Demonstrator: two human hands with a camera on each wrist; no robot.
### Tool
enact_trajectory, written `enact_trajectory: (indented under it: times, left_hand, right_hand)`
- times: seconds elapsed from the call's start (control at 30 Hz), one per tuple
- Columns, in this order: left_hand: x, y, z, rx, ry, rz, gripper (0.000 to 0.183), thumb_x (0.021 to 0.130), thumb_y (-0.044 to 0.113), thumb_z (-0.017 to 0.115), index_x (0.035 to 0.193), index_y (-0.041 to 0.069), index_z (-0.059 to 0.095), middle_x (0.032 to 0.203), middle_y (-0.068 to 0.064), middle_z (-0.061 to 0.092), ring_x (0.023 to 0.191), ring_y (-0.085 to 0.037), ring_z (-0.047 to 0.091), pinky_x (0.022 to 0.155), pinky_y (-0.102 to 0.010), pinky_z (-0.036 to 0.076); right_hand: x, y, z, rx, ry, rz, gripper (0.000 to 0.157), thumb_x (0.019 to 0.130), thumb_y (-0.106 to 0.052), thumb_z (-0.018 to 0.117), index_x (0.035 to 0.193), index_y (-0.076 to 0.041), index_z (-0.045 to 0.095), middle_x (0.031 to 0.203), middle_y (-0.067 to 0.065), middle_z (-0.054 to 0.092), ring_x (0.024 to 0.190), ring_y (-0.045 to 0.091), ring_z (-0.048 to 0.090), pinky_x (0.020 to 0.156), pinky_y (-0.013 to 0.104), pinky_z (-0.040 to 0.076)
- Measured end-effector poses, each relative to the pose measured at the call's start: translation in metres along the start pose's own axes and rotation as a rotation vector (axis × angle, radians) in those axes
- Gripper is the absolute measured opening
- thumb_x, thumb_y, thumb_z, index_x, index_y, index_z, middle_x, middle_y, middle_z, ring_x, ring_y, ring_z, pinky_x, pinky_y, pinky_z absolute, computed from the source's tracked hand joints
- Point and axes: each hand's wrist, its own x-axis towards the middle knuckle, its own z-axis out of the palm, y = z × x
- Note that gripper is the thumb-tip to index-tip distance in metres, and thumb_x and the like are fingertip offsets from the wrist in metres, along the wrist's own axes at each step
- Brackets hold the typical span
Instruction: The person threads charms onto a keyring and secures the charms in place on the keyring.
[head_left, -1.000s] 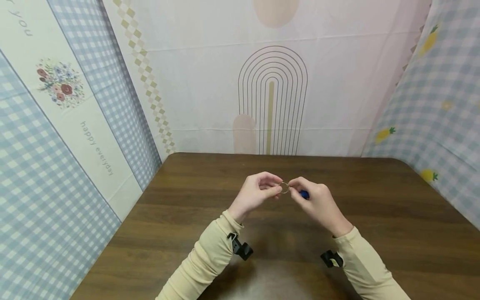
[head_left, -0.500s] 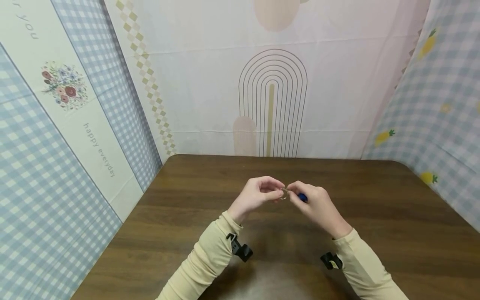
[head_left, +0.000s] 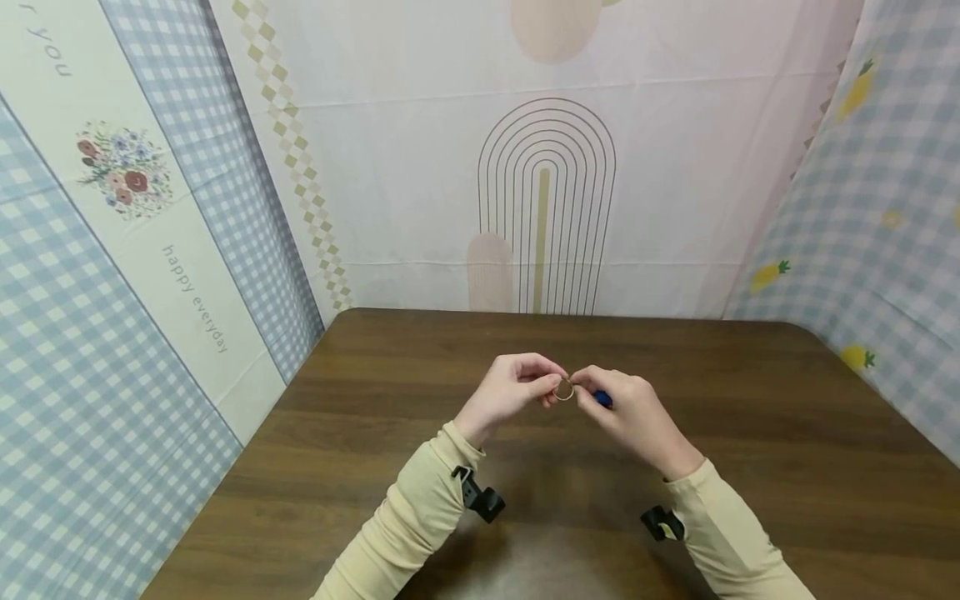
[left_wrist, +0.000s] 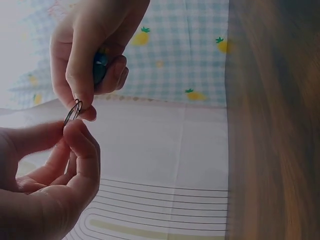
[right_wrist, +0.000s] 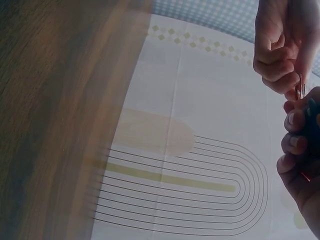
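A thin metal split ring (head_left: 564, 392) is held between both hands over the table. My left hand (head_left: 510, 393) pinches one side of it between thumb and fingertips. In the left wrist view the ring (left_wrist: 73, 112) looks slightly spread, like two loops apart. My right hand (head_left: 637, 412) pinches the ring's other side with thumb and index finger. Against its palm, the curled fingers hold a small blue object (head_left: 602, 399). The left wrist view shows that blue object (left_wrist: 99, 68) mostly covered by fingers, so its kind cannot be told.
The brown wooden table (head_left: 360, 467) extends beneath both forearms. A printed cloth (head_left: 405, 183) hangs behind its far edge, with checked cloths (head_left: 847, 225) at the sides. Black camera mounts (head_left: 480, 496) sit on the sleeved wrists.
The ring has turned and now sits lower between the fingertips. The right hand has shifted slightly left, and the fingertips of both hands are closer together.
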Motion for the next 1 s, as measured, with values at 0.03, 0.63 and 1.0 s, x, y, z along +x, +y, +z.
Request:
enact_trajectory:
  times: [0.03, 0.63, 1.0]
  left_hand:
    - [0.0002, 0.0000, 0.0001, -0.002, -0.004, -0.004, 0.019, 0.091, 0.005, 0.064, 0.106, -0.008, 0.067, 0.078, -0.007, 0.066, 0.065, -0.007, 0.061, 0.070, -0.029, 0.057]
    - [0.0009, -0.0002, -0.0004, -0.004, 0.036, -0.017, 0.021, 0.090, 0.004, 0.064, 0.108, -0.008, 0.069, 0.094, -0.020, 0.072, 0.067, -0.002, 0.059, 0.065, -0.020, 0.051]
    - [-0.0025, 0.0045, 0.0019, -0.023, 0.051, -0.016, 0.025, 0.087, 0.000, 0.067, 0.111, -0.006, 0.067, 0.094, -0.016, 0.070, 0.074, -0.004, 0.062, 0.073, -0.021, 0.054]
  right_hand:
    - [0.0002, 0.0000, -0.0002, -0.002, 0.002, 0.001, 0.017, 0.078, 0.006, 0.071, 0.089, -0.006, 0.068, 0.074, -0.003, 0.069, 0.061, -0.001, 0.051, 0.055, 0.017, 0.044]
    - [-0.0001, -0.0016, -0.0013, 0.001, -0.011, -0.004, 0.019, 0.077, 0.006, 0.073, 0.092, -0.006, 0.067, 0.074, -0.003, 0.070, 0.062, -0.001, 0.054, 0.056, 0.014, 0.045]
    - [0.0003, -0.0044, -0.0033, 0.019, -0.033, 0.051, 0.018, 0.081, 0.004, 0.070, 0.096, -0.006, 0.067, 0.074, -0.004, 0.069, 0.059, -0.003, 0.048, 0.053, 0.014, 0.043]
